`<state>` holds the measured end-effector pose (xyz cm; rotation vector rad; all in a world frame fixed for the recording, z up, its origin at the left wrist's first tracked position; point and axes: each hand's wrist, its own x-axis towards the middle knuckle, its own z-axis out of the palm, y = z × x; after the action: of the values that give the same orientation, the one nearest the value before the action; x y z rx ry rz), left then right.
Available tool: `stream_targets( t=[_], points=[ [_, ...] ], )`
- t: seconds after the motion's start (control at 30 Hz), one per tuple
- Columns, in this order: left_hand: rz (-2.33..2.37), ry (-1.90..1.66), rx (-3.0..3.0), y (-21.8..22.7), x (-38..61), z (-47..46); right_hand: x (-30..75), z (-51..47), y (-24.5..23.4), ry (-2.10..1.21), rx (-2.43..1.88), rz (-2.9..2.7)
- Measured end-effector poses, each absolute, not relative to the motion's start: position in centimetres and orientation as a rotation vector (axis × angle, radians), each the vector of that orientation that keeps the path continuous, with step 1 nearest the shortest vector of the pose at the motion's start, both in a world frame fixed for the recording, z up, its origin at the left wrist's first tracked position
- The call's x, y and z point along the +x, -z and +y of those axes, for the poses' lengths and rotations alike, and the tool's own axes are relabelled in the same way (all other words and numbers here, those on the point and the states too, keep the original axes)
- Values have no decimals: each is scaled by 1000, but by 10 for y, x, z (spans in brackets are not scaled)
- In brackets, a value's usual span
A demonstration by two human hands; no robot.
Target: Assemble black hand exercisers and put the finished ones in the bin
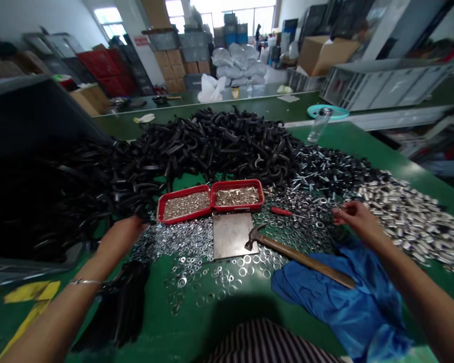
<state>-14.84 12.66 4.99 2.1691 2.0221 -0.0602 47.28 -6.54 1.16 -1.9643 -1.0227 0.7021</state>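
Observation:
My left hand (123, 233) reaches into the near edge of a big heap of black curved parts (196, 146); its fingers are buried among them, so what they grip is hidden. My right hand (353, 218) hovers at the right, fingers pinched together over silver washers (196, 247) and beside a heap of silver sleeves (404, 217); what it pinches is too small to name. Between the hands lie two red trays (212, 199) of small metal pieces, a square steel plate (232, 234), a claw hammer (298, 257) and a red-handled screwdriver (283, 212).
Blue cloth (344, 297) lies under my right forearm. A dark crate (26, 166) stands at the left, a bundle of black parts (121, 307) near the table's front edge. A plastic bottle (320, 124) and teal lid (327, 112) sit farther back. Boxes and bags fill the room behind.

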Motion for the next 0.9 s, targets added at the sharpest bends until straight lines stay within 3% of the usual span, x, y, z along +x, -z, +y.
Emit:
stream_targets(
  t=[0.17, 0.27, 0.37, 0.5, 0.9],
  points=[
    [1426, -472, 1906, -75, -35, 73, 359, -33, -28, -1005, -1571, -1078],
    [1116, -605, 1544, -54, 27, 39, 292, -22, -27, -1397, -1212, -1048],
    [957, -764, 1189, -21, 57, 15, 251, -20, -22, -1588, -1029, -1009],
    [935, -881, 958, 1, 61, -3, 233, -20, -14, -1616, -1029, -1082],
    [946, -925, 642, 12, 61, -26, 232, -25, 7, -1860, -946, -856]
  ],
)
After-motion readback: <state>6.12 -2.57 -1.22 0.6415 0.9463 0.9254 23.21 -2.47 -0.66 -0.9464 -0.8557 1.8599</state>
